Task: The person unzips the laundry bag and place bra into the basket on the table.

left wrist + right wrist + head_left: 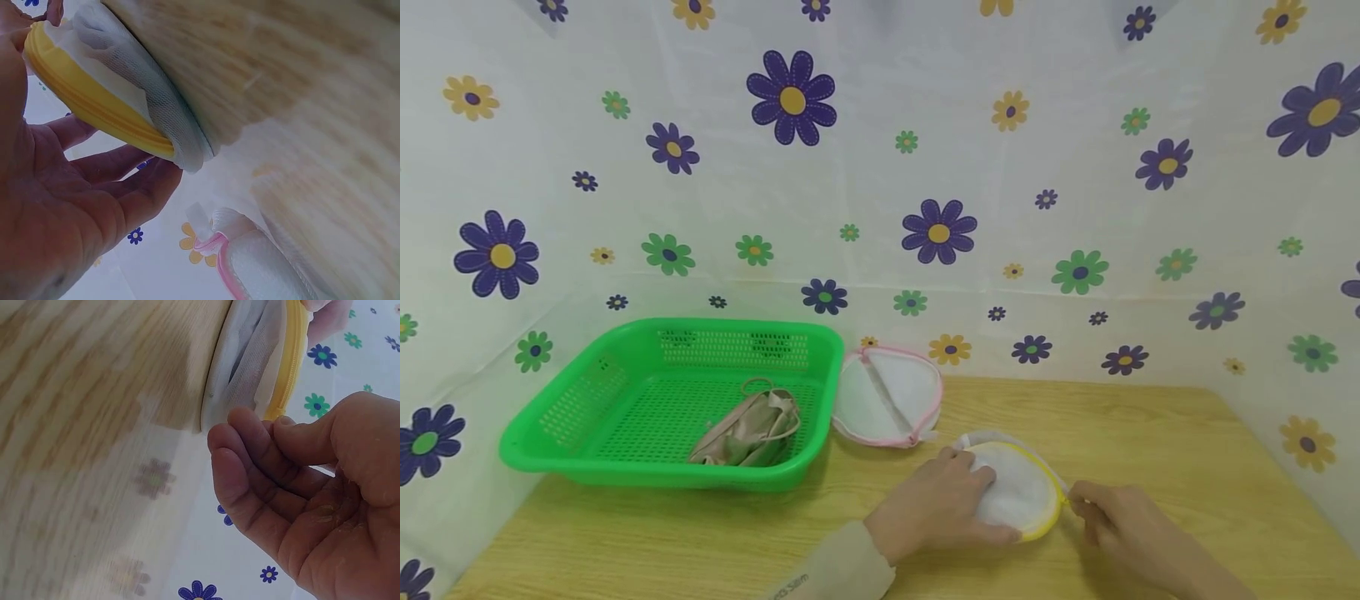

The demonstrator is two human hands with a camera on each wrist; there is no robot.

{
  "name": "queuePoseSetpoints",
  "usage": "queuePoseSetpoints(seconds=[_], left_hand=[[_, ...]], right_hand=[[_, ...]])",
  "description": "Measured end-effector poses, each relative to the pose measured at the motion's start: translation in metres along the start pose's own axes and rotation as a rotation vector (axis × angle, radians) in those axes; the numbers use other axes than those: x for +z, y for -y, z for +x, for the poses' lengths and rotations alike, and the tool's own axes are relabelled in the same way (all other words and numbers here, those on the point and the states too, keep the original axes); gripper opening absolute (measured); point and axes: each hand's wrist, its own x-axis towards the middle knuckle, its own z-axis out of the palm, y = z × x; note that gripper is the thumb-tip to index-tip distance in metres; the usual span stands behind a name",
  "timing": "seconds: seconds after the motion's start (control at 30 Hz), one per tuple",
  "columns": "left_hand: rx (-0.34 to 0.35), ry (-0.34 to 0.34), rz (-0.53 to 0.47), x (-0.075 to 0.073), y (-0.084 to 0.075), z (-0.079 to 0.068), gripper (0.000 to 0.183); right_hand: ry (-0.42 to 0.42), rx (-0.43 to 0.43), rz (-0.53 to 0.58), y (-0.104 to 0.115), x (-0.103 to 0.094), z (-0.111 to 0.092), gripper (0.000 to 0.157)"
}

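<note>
Flowered curtain (865, 183) hung behind and along both sides of the wooden table (1097, 433), where I worked with 2 bare hands. The white mesh bag (1011, 483) with its yellow zipper (289, 362) sat on the wood just before me, right of the middle. My left hand (936, 504) gripped it from the left, fingers at the far side and thumb by the near rim. My right hand (1131, 521) pinched the small zipper pull (1064, 500) at the bag's right end, the other fingers curled in.

Working the zipper looked like the step in hand, though I could not tell how far along its track it was closed. As I judged it, the next move called for a firm left hold, so the bag would not turn, and an even pull following the curve of the yellow edge; loose mesh could have snagged in the teeth.

Wood ran on behind the bag and to the right, up to the curtain, so my right hand had room to swing outward. Leftward was tighter: the pink-edged bag (917, 383) lay near my left fingers, and beside it stood the green basket (662, 475), its rim raised above the table, with a beige pouch (748, 429) inside. I could not tell whether bag and basket touched.
</note>
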Motion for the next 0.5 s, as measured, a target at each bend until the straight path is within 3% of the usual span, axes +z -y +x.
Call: queuePoseSetpoints(seconds=[0.5], left_hand=[[-0.002,-0.029,0.023,-0.0033,-0.0041,0.0003,0.063]], right_hand=[[-0.033,-0.058,-0.001,-0.0024,0.0011,-0.0003,0.032]])
